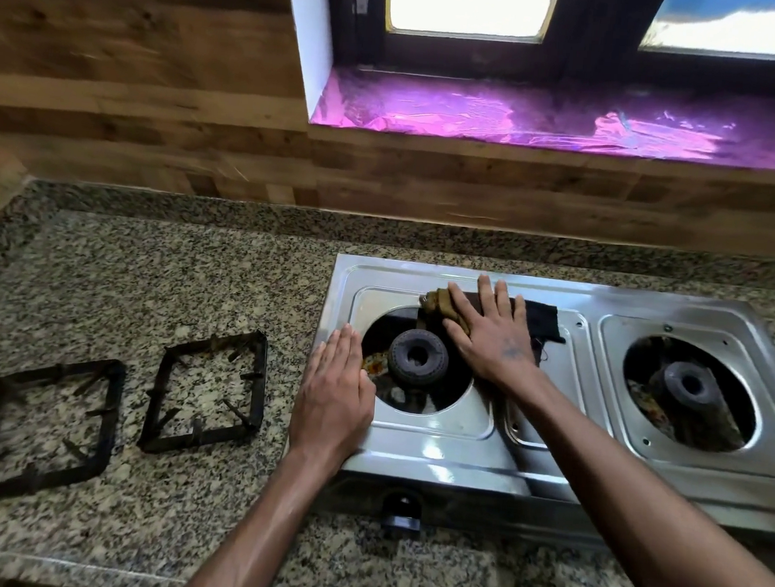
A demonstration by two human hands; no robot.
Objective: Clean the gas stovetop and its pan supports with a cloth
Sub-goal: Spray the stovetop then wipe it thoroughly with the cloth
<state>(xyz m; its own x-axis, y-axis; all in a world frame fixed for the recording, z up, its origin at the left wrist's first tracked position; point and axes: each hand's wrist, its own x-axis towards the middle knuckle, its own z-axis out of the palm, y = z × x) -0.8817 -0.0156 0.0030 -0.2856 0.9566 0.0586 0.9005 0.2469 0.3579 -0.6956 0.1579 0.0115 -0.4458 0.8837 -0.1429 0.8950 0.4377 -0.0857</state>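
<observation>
We see the steel gas stovetop (549, 444) sitting on the speckled granite bench (150, 279), towards its right side, below a wood-panelled wall and a window sill (546, 117) lined with shiny purple foil. Our right hand (492, 331) lies flat on a dark cloth (540, 318), fingers straight and spread, pressing it against the stovetop's surface just behind the left burner (417, 356); a brownish bunched part of the cloth shows at the fingertips, and a black corner of it sticks out to the right of the hand. Our left hand (336, 394) rests flat on the stovetop's left edge, fingers straight and held together, holding nothing, right beside the round opening around the left burner. The right burner (688, 389) sits uncovered in its own opening, well apart from both hands. Both pan supports are off the stove: we see the nearer pan support (207, 391) lying on the bench just left of the stovetop, and the farther pan support (46, 426) lying beside it further left, the two close but apart. A black knob (402, 512) shows on the stove's front face
</observation>
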